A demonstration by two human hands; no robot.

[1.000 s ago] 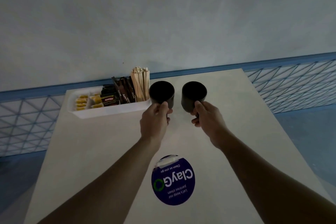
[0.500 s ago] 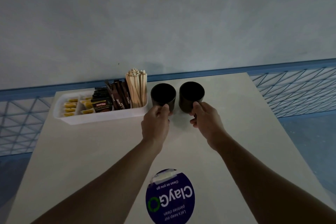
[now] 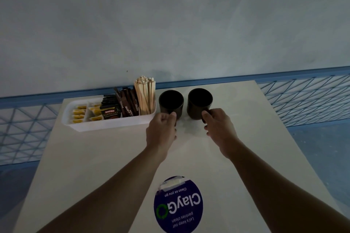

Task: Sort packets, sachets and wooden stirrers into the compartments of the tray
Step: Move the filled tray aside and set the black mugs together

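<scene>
tray (image 3: pixel 106 126) sits just left of the left-hand grip, already sorted: wooden stirrers (image 3: pixel 145 98) upright nearest the grip, brown sachets (image 3: pixel 128 108) next, yellow packets (image 3: pixel 78 112) farthest. over the last second both cups have settled onto the table (image 3: pixel 94 157), the left hand (image 3: pixel 162 130) still gripping the left cup (image 3: pixel 171 100) and the right hand (image 3: pixel 217 128) the right cup (image 3: pixel 200 100), so sorting looks finished. any handles are hidden under the fingers, and the cup insides are too dark to read.

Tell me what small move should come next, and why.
Probably loosen both grips and draw the hands back. The left hand holds the left cup and the right hand the right cup; both seem to stand on the table beside the tray, whose stirrers and packets look sorted.
</scene>
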